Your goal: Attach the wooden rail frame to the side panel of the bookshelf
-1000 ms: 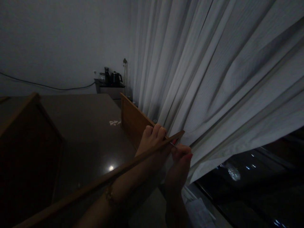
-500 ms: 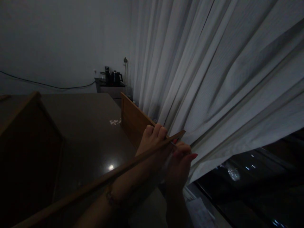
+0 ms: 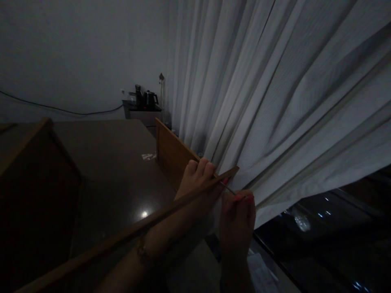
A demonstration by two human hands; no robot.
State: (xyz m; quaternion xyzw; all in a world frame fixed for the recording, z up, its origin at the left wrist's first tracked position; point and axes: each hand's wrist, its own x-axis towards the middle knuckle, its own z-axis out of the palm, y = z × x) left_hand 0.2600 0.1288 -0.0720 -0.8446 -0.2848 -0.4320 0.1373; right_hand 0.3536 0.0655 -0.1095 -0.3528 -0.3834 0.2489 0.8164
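A brown wooden panel [image 3: 171, 148] stands on edge on the dark table, and a long wooden board [image 3: 122, 236] meets its near end, running toward the lower left. My left hand [image 3: 197, 175] is closed over the panel's top edge by that corner, its forearm passing behind the long board. Just right of the corner, my right hand [image 3: 238, 215] pinches a thin metal rod [image 3: 227, 187], probably a hex key. The rod's far tip meets the board's outer face near its end. Its handle end is hidden in my fingers.
Another wooden panel [image 3: 42, 183] rises at the left of the dark tabletop [image 3: 113, 154]. White scraps [image 3: 148, 156] lie near the standing panel. A white curtain [image 3: 244, 101] hangs close on the right. A black kettle [image 3: 149, 98] stands on a cabinet at the back.
My right hand has moved down and slightly right, away from the corner, and its wrist has turned. More of the metal rod shows. My left hand and the boards stay put.
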